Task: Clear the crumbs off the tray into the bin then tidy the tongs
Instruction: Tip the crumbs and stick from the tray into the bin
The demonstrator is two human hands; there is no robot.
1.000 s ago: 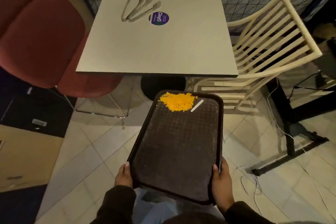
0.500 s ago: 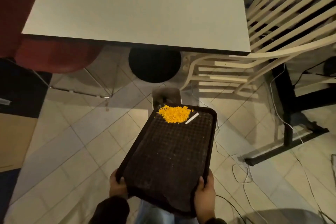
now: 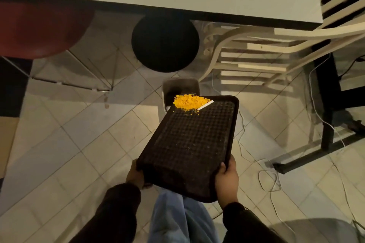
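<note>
Compared with a second ago, the tray (image 3: 189,144) has dropped from table height toward the floor, and a small bin (image 3: 180,87), unseen then, now shows past its far edge. The dark tray fills the centre and tilts away from the person. Orange crumbs (image 3: 189,101) are heaped at its eleven o'clock corner, with a white strip (image 3: 205,105) touching the pile's right side. That corner overlaps the bin's mouth, though in this dim light it may sit in front of the opening, not above it.

The left hand (image 3: 136,175) grips the near corner at seven o'clock and the right hand (image 3: 227,177) grips at five, fingers wrapped under the rim.

The pour will likely go best with the crumb corner centred over the bin and the near edge raised slowly. The tongs are out of view.
</note>
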